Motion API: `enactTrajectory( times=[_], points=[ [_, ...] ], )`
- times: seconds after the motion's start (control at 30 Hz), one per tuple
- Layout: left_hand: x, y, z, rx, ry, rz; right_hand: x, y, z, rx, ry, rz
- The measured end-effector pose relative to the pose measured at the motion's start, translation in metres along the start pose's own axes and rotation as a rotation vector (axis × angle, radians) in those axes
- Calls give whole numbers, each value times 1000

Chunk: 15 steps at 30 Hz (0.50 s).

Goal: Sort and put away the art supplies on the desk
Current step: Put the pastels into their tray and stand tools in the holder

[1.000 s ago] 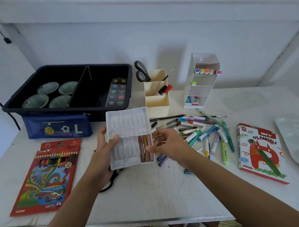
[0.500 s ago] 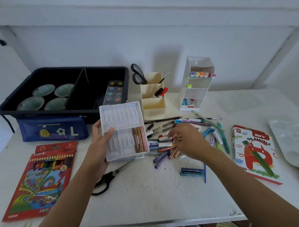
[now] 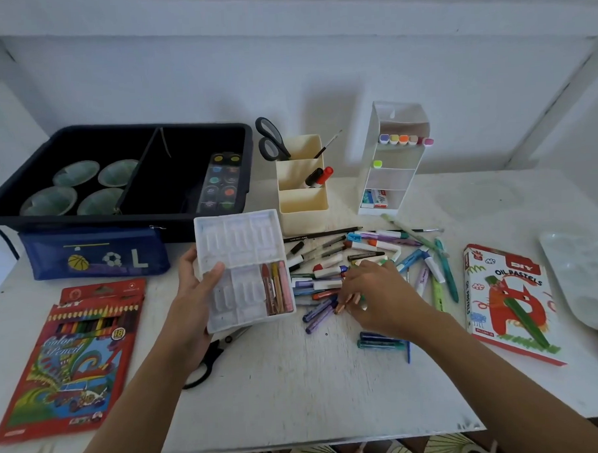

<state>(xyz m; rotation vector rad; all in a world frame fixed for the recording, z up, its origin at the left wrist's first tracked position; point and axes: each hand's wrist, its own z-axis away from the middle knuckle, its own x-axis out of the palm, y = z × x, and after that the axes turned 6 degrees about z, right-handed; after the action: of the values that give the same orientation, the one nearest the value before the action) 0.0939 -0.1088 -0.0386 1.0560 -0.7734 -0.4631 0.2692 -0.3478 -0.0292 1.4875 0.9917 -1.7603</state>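
My left hand (image 3: 194, 296) grips the left edge of a white plastic pastel tray (image 3: 238, 249), held tilted just above the desk. Three pastel sticks (image 3: 276, 289) lie in its right-hand slots; the other slots are bare. My right hand (image 3: 379, 291) reaches palm down into the pile of markers and pastels (image 3: 330, 269) to the right of the tray. Its fingertips are curled and pinch a pastel stick (image 3: 344, 306) at the pile's near edge. The oil pastels box (image 3: 510, 302) lies further right.
A black bin (image 3: 119, 215) at the back left holds bowls and a watercolour set (image 3: 222, 185). In front lie a blue pencil case (image 3: 93, 257) and a colour pencil box (image 3: 67, 356). Scissors (image 3: 211, 360) lie under the tray. A cream holder (image 3: 301, 195), white organiser (image 3: 391, 174) and paint palette (image 3: 584, 282) stand right.
My right hand left the tray and moved right and down into the pile, closing its fingers on a stick. The left hand kept the tray, now a little lower.
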Motion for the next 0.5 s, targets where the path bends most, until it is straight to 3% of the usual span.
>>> enactTrajectory(
  times=[0.2, 0.5],
  points=[
    [8, -5, 2, -7, -40, -13, 5, 2, 8, -48, -14, -18],
    [14, -11, -1, -23, -24, -16, 16, 3, 9, -111, 112, 75]
  ],
)
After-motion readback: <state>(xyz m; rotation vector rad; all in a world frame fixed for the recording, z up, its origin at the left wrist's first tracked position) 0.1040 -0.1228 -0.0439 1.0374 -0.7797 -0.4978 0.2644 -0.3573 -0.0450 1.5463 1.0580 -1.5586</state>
